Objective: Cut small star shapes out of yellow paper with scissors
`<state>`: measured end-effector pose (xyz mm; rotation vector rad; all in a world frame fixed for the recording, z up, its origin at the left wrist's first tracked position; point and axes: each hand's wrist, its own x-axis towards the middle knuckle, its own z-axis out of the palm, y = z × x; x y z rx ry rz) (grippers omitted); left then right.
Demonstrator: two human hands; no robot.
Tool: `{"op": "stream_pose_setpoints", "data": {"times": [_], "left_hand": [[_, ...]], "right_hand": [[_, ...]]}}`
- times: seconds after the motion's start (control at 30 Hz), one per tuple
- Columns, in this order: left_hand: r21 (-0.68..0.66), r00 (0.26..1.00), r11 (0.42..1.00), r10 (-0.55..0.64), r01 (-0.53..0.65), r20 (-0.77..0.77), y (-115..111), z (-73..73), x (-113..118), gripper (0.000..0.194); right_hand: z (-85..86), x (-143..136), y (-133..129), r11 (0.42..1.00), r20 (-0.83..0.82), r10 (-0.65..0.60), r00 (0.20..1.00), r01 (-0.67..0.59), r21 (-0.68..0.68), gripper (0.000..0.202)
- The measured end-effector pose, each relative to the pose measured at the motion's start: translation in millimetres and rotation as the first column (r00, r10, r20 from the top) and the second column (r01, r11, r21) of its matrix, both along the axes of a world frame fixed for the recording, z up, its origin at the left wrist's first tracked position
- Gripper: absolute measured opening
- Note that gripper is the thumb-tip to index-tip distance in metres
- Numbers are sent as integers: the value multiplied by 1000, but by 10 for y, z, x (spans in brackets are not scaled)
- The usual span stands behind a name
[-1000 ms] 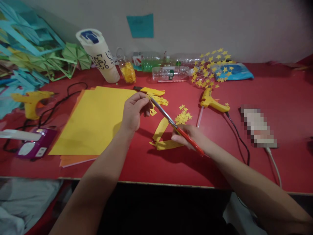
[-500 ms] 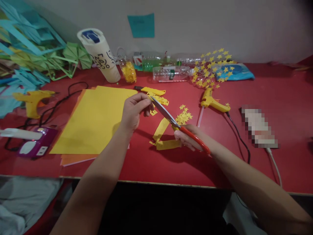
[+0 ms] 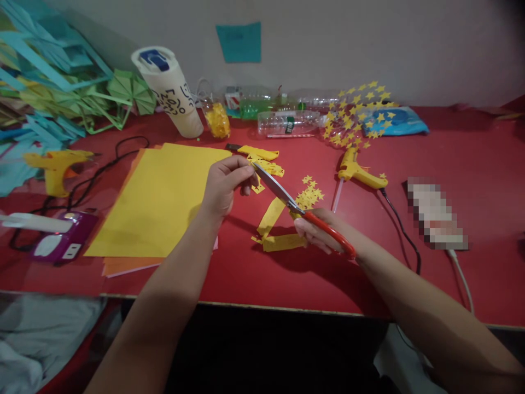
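Left hand pinching, right hand closed round red-handled scissors

Flat on the left of the red table lies a stack of yellow sheets, partly behind my left forearm. The sheets look smooth and lightly stiff; I would lift one by an edge, as a hard squeeze would crease it.

Just right of the stack, my left thumb and forefinger press together on a small yellow paper piece, mostly hidden by the fingers. It is held above the table, right at the scissor tips. I judge it almost weightless, easy to bend or tear, so a light pinch at its very edge suits it and keeps skin off the blades.

The scissors slant from those tips down to the right and nearer me, blades looking almost together. They should feel rigid and heavier than anything in paper here, best steered from the handle loops, where my right fingers are wrapped; which finger sits in which loop I can't tell.

Beneath the blades lie limp-looking yellow strips, and beside them a pile of yellow stars, whose thin points would likely bend if gripped; I would take one by its middle.
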<state>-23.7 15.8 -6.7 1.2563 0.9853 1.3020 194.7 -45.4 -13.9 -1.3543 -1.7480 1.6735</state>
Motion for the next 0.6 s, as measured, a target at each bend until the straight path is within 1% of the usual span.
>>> {"op": "stream_pose_setpoints", "data": {"times": [0.2, 0.6], "left_hand": [[-24, 999, 999, -41, 41, -4, 21, 5, -42, 14], [-44, 999, 998, -53, 53, -1, 33, 10, -58, 14]], "right_hand": [[7, 17, 34, 999, 8, 20, 1000, -20, -30, 42], [62, -24, 29, 996, -6, -24, 1000, 24, -85, 46]]}}
